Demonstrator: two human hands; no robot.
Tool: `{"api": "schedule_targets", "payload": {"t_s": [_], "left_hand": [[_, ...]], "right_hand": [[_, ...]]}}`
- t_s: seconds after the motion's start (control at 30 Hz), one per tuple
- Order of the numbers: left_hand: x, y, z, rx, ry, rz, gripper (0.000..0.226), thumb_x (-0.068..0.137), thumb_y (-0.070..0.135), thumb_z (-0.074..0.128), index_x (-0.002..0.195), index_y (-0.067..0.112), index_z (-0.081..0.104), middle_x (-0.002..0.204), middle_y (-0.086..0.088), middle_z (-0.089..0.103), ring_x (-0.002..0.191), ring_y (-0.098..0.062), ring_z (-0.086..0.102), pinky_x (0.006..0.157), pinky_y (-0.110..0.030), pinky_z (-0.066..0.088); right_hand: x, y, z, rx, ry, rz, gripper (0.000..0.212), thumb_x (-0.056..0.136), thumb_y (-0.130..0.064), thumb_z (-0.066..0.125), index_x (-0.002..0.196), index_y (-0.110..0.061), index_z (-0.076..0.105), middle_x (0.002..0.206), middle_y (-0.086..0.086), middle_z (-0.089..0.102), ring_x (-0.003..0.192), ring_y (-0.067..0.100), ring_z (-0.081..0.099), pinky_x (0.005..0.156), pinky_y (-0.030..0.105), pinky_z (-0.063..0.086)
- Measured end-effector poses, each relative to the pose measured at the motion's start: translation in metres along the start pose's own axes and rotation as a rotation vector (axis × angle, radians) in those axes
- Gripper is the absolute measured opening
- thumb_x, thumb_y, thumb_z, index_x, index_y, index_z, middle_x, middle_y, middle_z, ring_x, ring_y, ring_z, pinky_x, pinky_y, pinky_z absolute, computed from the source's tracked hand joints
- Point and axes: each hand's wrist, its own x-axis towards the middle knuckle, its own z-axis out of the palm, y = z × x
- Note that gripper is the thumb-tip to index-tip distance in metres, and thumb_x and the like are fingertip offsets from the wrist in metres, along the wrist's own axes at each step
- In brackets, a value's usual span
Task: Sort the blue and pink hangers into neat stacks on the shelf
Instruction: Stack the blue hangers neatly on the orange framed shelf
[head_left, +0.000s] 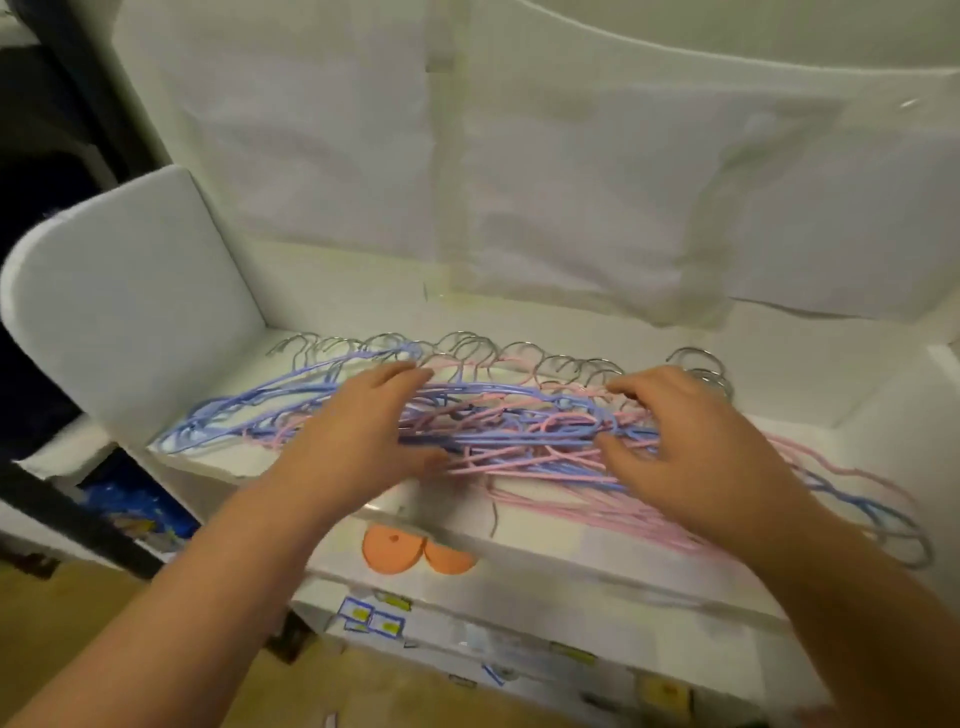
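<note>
- Pink hangers (613, 483) and blue hangers (291, 400) lie mixed in one tangled heap across the white shelf (857, 415), their metal hooks (467, 345) fanned toward the back wall.
- Left hand (363, 431) rests on the left half of the heap with fingers spread and nearly straight, thumb low against the strands; it seems to press rather than grip, though motion blur makes that uncertain.
- Right hand (691, 441) hovers on the right half with fingers loosely bent, fingertips touching the top strands; no hanger is plainly clasped.
- Judging by their thin coated wire, the hangers should be light and springy, slightly grippy, and prone to snagging, so one pulled free will likely drag its neighbours.
- Best hold is probably at the neck just below a hook, where each hanger can be singled out and lifted clear.
- Smooth white boards form the shelf, with a side panel (130, 291) at left and clear plastic sheeting (571, 208) hanging behind.
- Orange discs (415, 556) sit on a lower level, above a wooden floor (78, 613).
</note>
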Motion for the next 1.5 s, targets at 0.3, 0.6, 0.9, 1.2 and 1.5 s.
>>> {"api": "schedule_targets", "payload": {"t_s": [0.3,0.6,0.9,1.2,1.5], "left_hand": [[0.077,-0.017,0.003,0.019,-0.358,0.208,0.088,0.061,0.055,0.082,0.138,0.03,0.047,0.136,0.008,0.054,0.119,-0.015,0.054,0.099,-0.034,0.044],[0.07,-0.031,-0.003,0.055,-0.174,0.326,0.102,0.051,0.09,0.046,0.136,0.035,0.05,0.126,0.013,0.059,0.113,-0.011,0.056,0.094,-0.029,0.046],[0.045,-0.004,0.005,-0.041,-0.012,0.257,0.092,0.057,0.081,0.041,0.134,0.031,0.054,0.13,0.01,0.058,0.115,-0.014,0.057,0.091,-0.032,0.047],[0.04,0.018,0.016,-0.088,-0.038,0.253,0.08,0.061,0.079,0.049,0.128,0.035,0.058,0.119,0.013,0.061,0.106,-0.011,0.059,0.091,-0.033,0.05],[0.038,0.025,0.014,-0.121,0.014,0.197,0.083,0.061,0.077,0.055,0.13,0.03,0.058,0.123,0.011,0.06,0.109,-0.013,0.058,0.09,-0.031,0.047]], "right_hand": [[0.004,0.0,0.012,-0.068,0.065,0.076,0.049,0.082,-0.045,0.062,0.124,-0.021,0.057,0.112,-0.002,0.058,0.103,0.019,0.055,0.091,0.035,0.046],[-0.012,0.017,0.006,-0.104,0.121,0.212,0.058,0.077,-0.048,0.068,0.128,-0.024,0.055,0.122,-0.004,0.056,0.111,0.02,0.053,0.096,0.034,0.044],[-0.01,0.071,-0.025,-0.245,-0.365,0.221,0.108,0.06,-0.073,0.072,0.15,-0.034,0.026,0.14,-0.004,0.039,0.124,0.017,0.038,0.104,0.031,0.036],[-0.005,0.077,-0.038,-0.34,-0.354,0.068,0.097,0.06,-0.068,0.074,0.142,-0.032,0.035,0.131,-0.011,0.043,0.118,0.012,0.039,0.099,0.031,0.04],[-0.034,0.061,-0.064,-0.317,-0.322,0.225,0.078,0.061,-0.075,0.065,0.123,-0.033,0.044,0.109,-0.017,0.043,0.099,0.003,0.041,0.087,0.026,0.046]]}}
